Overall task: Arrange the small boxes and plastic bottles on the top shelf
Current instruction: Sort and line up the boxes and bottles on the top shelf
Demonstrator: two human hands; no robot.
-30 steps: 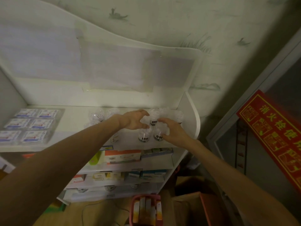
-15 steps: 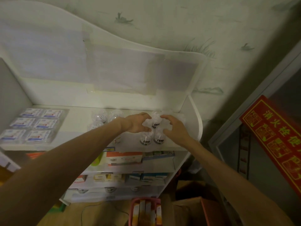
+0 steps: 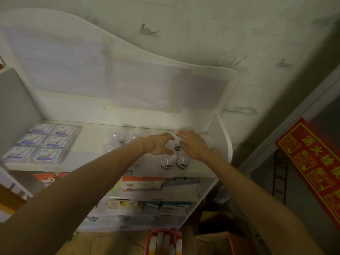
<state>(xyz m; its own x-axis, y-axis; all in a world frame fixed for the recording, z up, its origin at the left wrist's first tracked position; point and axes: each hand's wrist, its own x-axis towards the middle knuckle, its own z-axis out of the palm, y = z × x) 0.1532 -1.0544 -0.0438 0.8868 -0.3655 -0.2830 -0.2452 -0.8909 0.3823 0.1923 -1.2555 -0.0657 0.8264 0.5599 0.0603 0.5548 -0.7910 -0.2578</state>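
On the white top shelf (image 3: 92, 133) stand several clear plastic bottles. Three bottles (image 3: 116, 135) sit near the middle, and two dark-labelled bottles (image 3: 166, 161) stand at the front right. My left hand (image 3: 156, 144) curls thumb and fingers around a bottle (image 3: 177, 145) in the right cluster. Just right of it, my right hand (image 3: 193, 144) lies palm down with fingers spread over that same cluster, touching it and hiding the bottles beneath. Small blue-and-white boxes (image 3: 42, 142) lie in rows at the shelf's left end.
The shelf's curved side panel (image 3: 223, 137) stands close to the right of the bottles. Lower shelves hold an orange-and-white box (image 3: 142, 183) and other packs. A pink basket (image 3: 163, 242) sits on the floor. A red sign (image 3: 312, 162) hangs at the right.
Both hands stay on the right bottle cluster. My right hand has slid back and upward over the bottles, closer to the left hand. The camera has moved nearer.
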